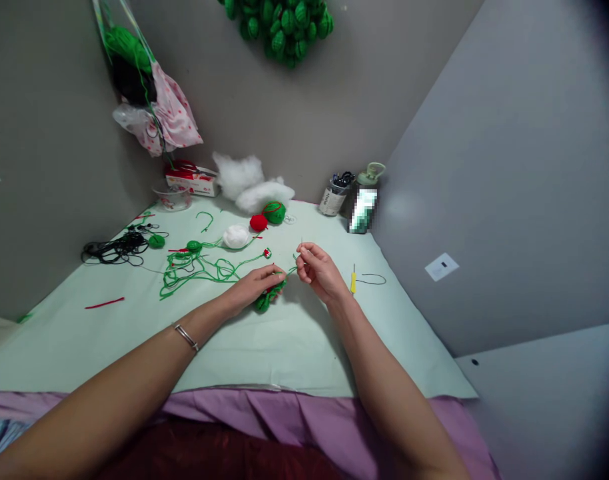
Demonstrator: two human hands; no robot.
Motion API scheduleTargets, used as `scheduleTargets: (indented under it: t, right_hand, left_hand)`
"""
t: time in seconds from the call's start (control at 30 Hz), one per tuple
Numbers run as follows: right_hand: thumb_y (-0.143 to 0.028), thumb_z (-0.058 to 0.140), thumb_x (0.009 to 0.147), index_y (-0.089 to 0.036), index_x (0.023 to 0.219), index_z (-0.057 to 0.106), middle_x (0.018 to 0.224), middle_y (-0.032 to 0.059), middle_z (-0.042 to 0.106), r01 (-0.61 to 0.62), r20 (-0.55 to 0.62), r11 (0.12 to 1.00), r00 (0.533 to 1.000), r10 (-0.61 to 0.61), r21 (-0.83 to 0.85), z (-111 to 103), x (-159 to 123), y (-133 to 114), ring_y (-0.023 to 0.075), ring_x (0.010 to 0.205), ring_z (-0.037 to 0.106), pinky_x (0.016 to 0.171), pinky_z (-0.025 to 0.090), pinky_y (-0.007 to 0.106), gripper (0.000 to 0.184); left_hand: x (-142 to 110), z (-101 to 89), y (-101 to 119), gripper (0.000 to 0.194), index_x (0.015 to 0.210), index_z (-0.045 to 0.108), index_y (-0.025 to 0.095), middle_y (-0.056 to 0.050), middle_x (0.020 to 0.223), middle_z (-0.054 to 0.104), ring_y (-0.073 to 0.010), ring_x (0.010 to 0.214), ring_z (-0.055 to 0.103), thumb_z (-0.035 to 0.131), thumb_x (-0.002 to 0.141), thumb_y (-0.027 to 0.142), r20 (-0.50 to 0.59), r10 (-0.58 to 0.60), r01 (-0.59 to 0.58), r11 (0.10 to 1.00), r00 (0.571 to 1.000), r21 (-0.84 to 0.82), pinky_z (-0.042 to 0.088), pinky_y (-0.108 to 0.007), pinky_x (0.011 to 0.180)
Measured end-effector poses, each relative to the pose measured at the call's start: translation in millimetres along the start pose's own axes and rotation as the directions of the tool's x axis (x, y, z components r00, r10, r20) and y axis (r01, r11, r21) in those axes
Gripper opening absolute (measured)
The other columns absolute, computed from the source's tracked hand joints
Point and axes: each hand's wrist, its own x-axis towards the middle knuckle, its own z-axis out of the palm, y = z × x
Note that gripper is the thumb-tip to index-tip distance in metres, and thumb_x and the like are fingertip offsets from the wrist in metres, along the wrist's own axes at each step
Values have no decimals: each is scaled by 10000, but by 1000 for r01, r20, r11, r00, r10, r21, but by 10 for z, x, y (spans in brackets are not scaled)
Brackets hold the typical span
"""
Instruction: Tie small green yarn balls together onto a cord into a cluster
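Near the middle of the table, my left hand (258,283) is closed over a green and red crocheted piece (263,303), pressing it against the tabletop. Part of the piece is hidden under the fingers. To its right, my right hand (318,270) is raised slightly and pinches a thin needle (301,242) whose tip points up. Green yarn (291,271) stretches between the crocheted piece and my right fingers. A small red, white and green crocheted bit (267,253) lies just beyond my left hand. Right of my right hand lies a yellow-handled crochet hook (353,283).
Loose green yarn strands (204,270) and a black cable (117,248) spread over the left side. Behind sit a white yarn ball (235,236), a red ball (258,222), a green ball (274,213) and stuffing (239,175). A phone (363,210) leans at the back right.
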Motion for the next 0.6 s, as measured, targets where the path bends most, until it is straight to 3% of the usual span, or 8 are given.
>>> scheduleTargets:
  t: [0.2,0.37,0.6]
  right_hand:
    - [-473,847,710,-195,883,592,529,-96,467,-42,38,999,998,42,-2,1,-15,-3,93,478,556,455,385,189,415]
    - [-450,856,704,-183,849,599,515,-111,407,-11,13,1000,1000,11,23,-15,1,17,52,419,431,441,347,182,398]
    - [-452,860,705,-179,851,607,528,-106,396,0,-2,999,1000,0,34,-56,22,7,43,425,390,441,310,181,399]
  left_hand:
    - [-10,10,34,412,1033,662,183,6,773,560,-110,665,537,690,853,552,-20,25,-24,999,999,25,404,-232,618]
    - [3,-26,23,352,942,658,182,0,788,557,-118,686,549,723,830,510,34,22,-24,999,999,48,405,-238,620]
    - [10,-39,-8,360,921,652,179,4,787,536,-106,666,521,709,839,525,42,14,-16,999,999,49,392,-249,621]
